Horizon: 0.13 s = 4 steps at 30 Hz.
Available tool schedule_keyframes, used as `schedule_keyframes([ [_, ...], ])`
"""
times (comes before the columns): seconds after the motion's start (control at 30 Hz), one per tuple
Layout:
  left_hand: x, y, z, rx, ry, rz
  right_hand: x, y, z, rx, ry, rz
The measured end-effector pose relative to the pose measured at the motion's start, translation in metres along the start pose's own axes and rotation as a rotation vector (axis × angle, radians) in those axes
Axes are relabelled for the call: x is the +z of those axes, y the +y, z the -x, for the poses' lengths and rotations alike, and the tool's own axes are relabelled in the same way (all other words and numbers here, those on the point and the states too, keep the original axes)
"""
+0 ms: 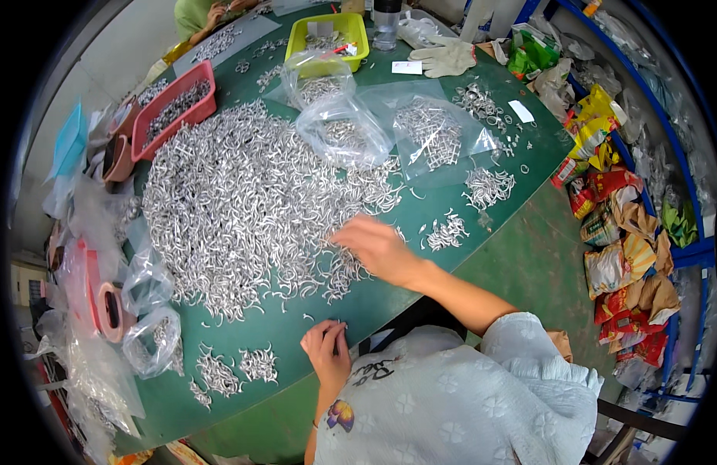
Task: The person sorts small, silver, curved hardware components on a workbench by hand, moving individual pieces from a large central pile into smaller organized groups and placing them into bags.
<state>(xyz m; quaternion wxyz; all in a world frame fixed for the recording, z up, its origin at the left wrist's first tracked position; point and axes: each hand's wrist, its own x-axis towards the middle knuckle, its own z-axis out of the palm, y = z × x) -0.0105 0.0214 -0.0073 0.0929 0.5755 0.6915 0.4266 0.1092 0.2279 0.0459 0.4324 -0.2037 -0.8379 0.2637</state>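
The right hand (pixel 378 248) lies spread, fingers loose, on the near edge of the big heap of small silver hooks (pixel 242 201) on the green table (pixel 498 256), apparently raking some out for sorting. The left hand (pixel 327 349) is curled shut on a few hooks at the table's near rim. Next would likely call for drawing a small batch toward the little piles (pixel 227 372).

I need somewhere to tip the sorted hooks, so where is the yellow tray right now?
In the head view the yellow tray sits at the far edge of the green table, slightly left of centre, behind the clear plastic bags and left of the white glove.
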Motion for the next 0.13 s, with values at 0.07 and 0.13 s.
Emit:
schedule_keyframes([
  [0.07,0.0,-0.002,0.002,-0.002,0.013,-0.01,-0.031,0.004,0.002,0.154,0.129,0.044],
  [0.13,0.002,-0.006,0.006,-0.005,0.028,-0.023,-0.051,0.01,0.003,0.229,0.205,0.07],
])
